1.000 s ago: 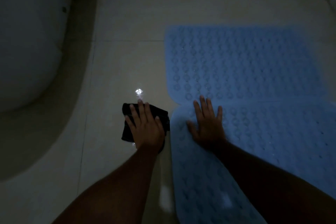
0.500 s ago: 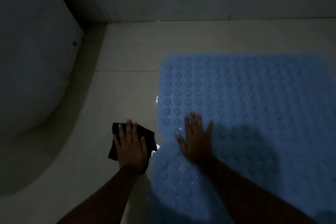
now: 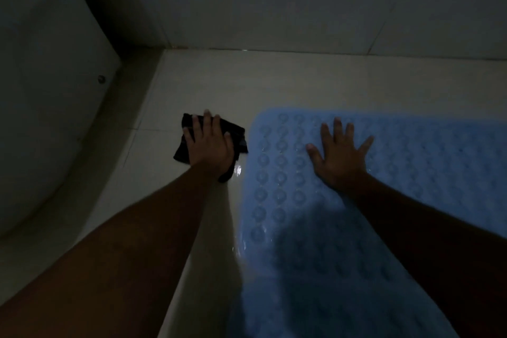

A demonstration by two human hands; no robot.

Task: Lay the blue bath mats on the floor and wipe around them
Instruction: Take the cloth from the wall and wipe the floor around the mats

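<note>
A blue bath mat (image 3: pixel 428 162) with rows of round bumps lies flat on the pale tiled floor, filling the right half of the head view. My right hand (image 3: pixel 338 158) rests on it near its left edge, palm down, fingers spread. My left hand (image 3: pixel 210 145) presses flat on a folded black cloth (image 3: pixel 237 136) on the floor just left of the mat. A wet sheen shows on the tile below the cloth. Only one mat can be told apart here; the near part lies in shadow.
A white toilet base (image 3: pixel 55 107) curves along the left side, with a small bolt cap (image 3: pixel 101 79). The tiled wall (image 3: pixel 301 0) meets the floor a short way beyond the hands. Bare floor tile (image 3: pixel 219 82) lies between wall, toilet and mat.
Both hands have slid forward toward the wall, the left one carrying the black cloth along the mat's left edge. The view has tilted up, showing more wall.
</note>
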